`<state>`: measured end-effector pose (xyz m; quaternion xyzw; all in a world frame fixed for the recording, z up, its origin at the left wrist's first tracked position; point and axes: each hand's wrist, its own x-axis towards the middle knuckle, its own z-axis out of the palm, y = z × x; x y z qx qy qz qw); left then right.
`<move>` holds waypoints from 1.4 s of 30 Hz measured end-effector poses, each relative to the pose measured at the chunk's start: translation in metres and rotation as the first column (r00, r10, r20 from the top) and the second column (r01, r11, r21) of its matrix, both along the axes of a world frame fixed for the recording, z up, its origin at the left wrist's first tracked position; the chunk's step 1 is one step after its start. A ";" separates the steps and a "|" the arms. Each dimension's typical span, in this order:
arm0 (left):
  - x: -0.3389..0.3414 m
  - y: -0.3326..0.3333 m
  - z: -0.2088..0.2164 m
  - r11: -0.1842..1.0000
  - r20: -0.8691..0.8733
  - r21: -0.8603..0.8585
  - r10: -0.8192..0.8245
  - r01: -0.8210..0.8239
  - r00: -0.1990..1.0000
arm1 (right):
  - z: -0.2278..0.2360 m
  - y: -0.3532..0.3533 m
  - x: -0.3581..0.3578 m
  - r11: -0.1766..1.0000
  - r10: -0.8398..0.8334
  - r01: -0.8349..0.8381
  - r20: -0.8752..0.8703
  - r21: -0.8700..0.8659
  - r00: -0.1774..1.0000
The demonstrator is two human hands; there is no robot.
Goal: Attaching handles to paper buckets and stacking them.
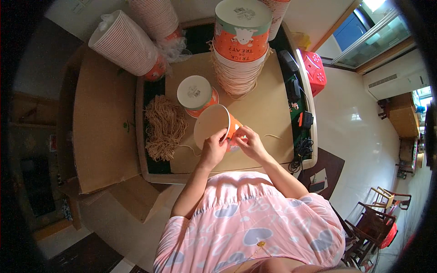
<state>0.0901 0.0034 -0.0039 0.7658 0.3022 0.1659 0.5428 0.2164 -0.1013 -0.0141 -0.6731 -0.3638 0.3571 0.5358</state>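
An orange paper bucket (pixel 209 123) with a white inside lies tilted, its mouth toward me. My left hand (pixel 214 149) is closed on its rim, the fingertips at the near right edge. My right hand (pixel 249 143) pinches against the printed outer wall just beside it; what is between those fingertips is too small to make out. Short ends of thin beige cord (pixel 273 136) show to either side of my hands. Behind the bucket, another orange bucket (pixel 195 92) stands upside down. A tangled bundle of beige cord (pixel 165 127) lies to the left.
A tall stack of upside-down buckets (pixel 240 43) with cord loops hanging around it stands at the back. More nested buckets (pixel 125 43) lean at the back left, beside clear plastic wrap (pixel 175 49). A cardboard box (pixel 104 123) is at the left. Black cables (pixel 302 148) lie along the table's right edge.
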 end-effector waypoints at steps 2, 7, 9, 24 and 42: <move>0.001 0.000 0.000 1.000 0.016 -0.020 -0.012 0.012 1.000 | -0.002 0.000 0.000 1.000 -0.001 0.001 0.020 0.009 1.000; 0.007 -0.004 -0.001 0.993 0.029 -0.100 -0.052 0.054 0.998 | -0.021 -0.003 0.005 1.000 0.003 -0.004 0.074 0.011 0.997; 0.009 -0.001 -0.015 0.982 0.052 -0.172 -0.068 0.076 0.996 | -0.027 -0.004 0.010 1.000 0.006 -0.005 0.108 -0.002 0.994; 0.034 -0.008 -0.070 0.999 0.000 -0.032 0.013 -0.013 1.000 | -0.035 -0.015 0.036 0.977 -0.083 0.037 -0.217 -0.209 0.973; 0.032 -0.009 -0.089 0.839 0.145 -0.543 0.135 -0.035 0.980 | -0.008 0.006 0.003 0.987 0.059 0.047 0.608 -0.156 0.792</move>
